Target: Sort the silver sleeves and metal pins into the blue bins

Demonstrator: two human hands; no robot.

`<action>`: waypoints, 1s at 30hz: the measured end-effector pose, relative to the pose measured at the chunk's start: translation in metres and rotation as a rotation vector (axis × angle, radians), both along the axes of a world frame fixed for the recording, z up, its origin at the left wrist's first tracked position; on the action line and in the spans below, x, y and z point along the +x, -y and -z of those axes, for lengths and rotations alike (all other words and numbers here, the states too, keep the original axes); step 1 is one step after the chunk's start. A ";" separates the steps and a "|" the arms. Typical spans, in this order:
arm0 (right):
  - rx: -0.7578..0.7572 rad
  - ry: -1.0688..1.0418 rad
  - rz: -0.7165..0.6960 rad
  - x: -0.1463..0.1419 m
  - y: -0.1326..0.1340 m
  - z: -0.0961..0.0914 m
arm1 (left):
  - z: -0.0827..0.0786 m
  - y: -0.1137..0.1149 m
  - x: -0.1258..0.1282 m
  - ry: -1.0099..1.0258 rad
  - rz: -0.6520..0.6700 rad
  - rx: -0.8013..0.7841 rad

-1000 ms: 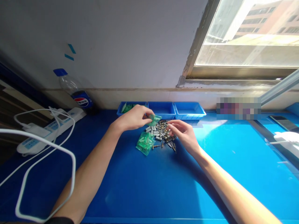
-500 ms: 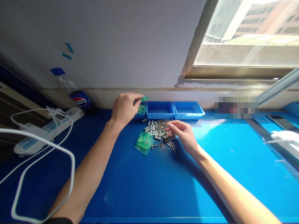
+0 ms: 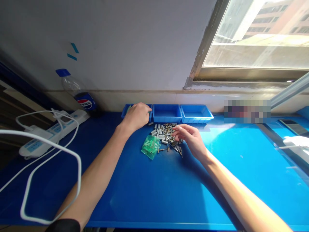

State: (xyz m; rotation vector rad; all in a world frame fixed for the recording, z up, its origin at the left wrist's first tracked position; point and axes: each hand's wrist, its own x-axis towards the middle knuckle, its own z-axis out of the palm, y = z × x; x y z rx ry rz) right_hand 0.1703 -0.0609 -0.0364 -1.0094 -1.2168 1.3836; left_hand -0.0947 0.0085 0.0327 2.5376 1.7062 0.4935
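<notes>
My left hand is over the left blue bin, its fingers bent down into it and mostly hidden. Whatever they hold cannot be seen. A bit of green plastic shows in that bin, beside the hand. My right hand rests open at the right edge of a pile of metal screws, fingers loosely curved and apart. Silvery cylindrical pieces lie at the pile's left side. In front of them, a green plastic bag with small parts inside lies flat on the blue table.
Two more blue bins, a middle one and a right one, stand against the wall. Power strips with white cables and a cola bottle are at left. A phone lies at far right.
My left hand has come down from above the left bin into it; the green packet it held is out of sight. My right hand stays by the pile.
</notes>
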 end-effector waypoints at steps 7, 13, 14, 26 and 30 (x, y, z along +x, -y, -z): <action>-0.011 0.007 0.012 -0.001 -0.001 -0.001 | -0.017 0.023 0.010 -0.157 0.281 -0.644; -0.015 -0.024 -0.005 0.000 -0.001 0.003 | -0.012 0.031 0.033 -0.401 0.178 -0.648; -0.017 -0.026 -0.006 0.000 -0.001 0.003 | -0.011 0.031 0.034 -0.413 0.174 -0.622; -0.028 -0.046 -0.014 0.000 -0.001 0.002 | 0.006 0.009 0.019 0.040 0.232 -0.371; -0.014 -0.011 0.006 0.001 -0.001 0.002 | 0.004 0.008 0.022 0.385 0.168 -0.328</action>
